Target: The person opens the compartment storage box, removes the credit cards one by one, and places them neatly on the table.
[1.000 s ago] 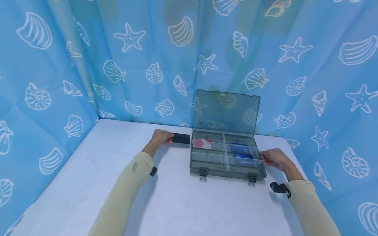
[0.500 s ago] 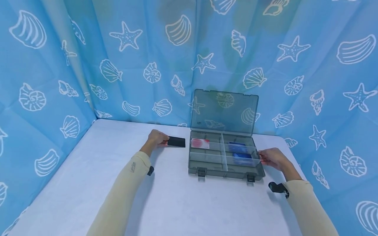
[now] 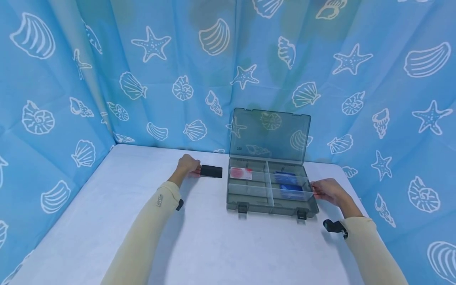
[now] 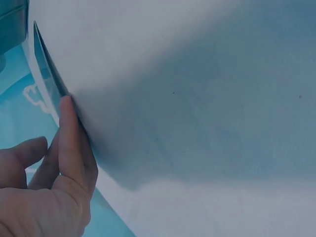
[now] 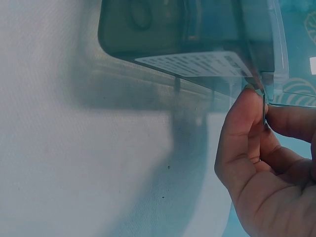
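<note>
A thin black card [image 3: 211, 171] lies on the table left of an open grey translucent compartment box [image 3: 272, 210]. My left hand [image 3: 188, 164] is at the card's left end. In the left wrist view, its extended fingers [image 4: 70, 143] touch the card [image 4: 45, 69] while the thumb stands apart from it. My right hand [image 3: 329, 190] is at the box's right side. In the right wrist view, thumb and index finger pinch a thin edge at the corner of the box [image 5: 163, 37]. A red-and-white packet [image 3: 241, 173] lies in a left compartment; blue packets [image 3: 291, 191] lie in the right ones.
The raised clear lid [image 3: 270, 136] leans back near a blue curtain [image 3: 153, 79] patterned with shells and starfish. Two front latches [image 3: 301, 215] hang down. A white-covered table [image 3: 228, 249] spreads out before the box, and black wrist cameras [image 3: 334, 226] sit by the sleeves.
The left hand and card have moved left, away from the box. The left thumb and fingers have eased off the card. The right hand stays at the box's side.
</note>
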Demonstrator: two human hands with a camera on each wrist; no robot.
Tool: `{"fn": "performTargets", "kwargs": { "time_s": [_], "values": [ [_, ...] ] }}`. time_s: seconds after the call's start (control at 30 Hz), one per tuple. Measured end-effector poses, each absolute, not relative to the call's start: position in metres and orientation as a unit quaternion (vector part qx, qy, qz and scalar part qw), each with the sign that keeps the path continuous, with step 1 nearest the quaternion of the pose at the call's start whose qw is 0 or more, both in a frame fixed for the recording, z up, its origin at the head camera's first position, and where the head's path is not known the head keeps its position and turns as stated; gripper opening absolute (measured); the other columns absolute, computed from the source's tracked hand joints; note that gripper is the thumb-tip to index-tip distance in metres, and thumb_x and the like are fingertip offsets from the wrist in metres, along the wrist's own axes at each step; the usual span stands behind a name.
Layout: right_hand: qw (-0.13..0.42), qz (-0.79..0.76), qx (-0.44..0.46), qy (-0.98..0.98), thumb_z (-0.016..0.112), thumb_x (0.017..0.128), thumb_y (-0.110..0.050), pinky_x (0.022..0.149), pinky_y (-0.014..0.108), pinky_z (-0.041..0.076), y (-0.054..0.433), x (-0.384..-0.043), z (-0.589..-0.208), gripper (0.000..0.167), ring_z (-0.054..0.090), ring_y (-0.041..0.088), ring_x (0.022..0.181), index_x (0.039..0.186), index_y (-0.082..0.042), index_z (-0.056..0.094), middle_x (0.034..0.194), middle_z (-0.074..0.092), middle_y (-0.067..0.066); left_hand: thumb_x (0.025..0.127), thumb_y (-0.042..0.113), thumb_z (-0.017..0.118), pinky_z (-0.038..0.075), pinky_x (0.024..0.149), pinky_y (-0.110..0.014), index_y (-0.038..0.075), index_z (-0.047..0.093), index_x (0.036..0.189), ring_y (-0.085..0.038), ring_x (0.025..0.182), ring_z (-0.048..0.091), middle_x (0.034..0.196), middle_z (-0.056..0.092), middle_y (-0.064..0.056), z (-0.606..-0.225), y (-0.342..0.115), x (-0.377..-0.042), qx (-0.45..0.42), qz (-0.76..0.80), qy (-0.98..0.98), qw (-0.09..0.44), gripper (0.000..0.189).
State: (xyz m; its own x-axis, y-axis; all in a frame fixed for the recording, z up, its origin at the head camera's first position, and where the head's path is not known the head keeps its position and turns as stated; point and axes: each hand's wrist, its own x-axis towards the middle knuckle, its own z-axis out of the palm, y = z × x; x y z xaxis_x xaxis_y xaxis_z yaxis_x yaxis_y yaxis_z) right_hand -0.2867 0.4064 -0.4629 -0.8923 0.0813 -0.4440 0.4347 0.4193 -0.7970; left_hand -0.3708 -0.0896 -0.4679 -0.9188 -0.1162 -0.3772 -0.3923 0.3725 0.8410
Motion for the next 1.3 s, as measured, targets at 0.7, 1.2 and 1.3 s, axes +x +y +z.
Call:
{"fn": "performTargets", "kwargs": {
  "time_s": [0.7,1.2,1.3],
  "values": [
    [0.162,-0.503,0.147,0.836,0.041,0.104,-0.017,0.069,0.028,0.056,0.409,-0.284,-0.466,0.031,0.058,0.018,0.078,0.117,0.01,0.05,0.092,0.057,0.01,0.107,0.036,0.032,0.04,0.107,-0.045,-0.012,0.045,0.135,-0.038,0.125,0.051,0.133,0.054,-0.027,-0.421,0.009,-0.355,0.018,0.697,0.684,0.217,0.057],
    [0.138,-0.5,0.155,0.841,0.043,0.104,-0.017,0.07,0.028,0.056,0.405,-0.284,-0.466,0.03,0.057,0.018,0.075,0.115,0.009,0.053,0.09,0.056,0.01,0.099,0.065,0.021,0.014,0.117,-0.055,0.014,0.005,0.158,-0.039,0.147,0.006,0.162,0.004,-0.017,-0.4,0.051,-0.359,0.062,0.478,0.799,0.36,0.079],
    [0.13,-0.5,0.151,0.843,0.043,0.104,-0.017,0.071,0.03,0.056,0.405,-0.284,-0.466,0.029,0.057,0.018,0.073,0.112,0.009,0.054,0.088,0.056,0.009,0.098,0.067,0.024,0.012,0.118,-0.053,0.014,0.006,0.158,-0.039,0.147,0.006,0.162,0.004,-0.018,-0.401,0.054,-0.36,0.055,0.469,0.801,0.369,0.082]
  ]
}}
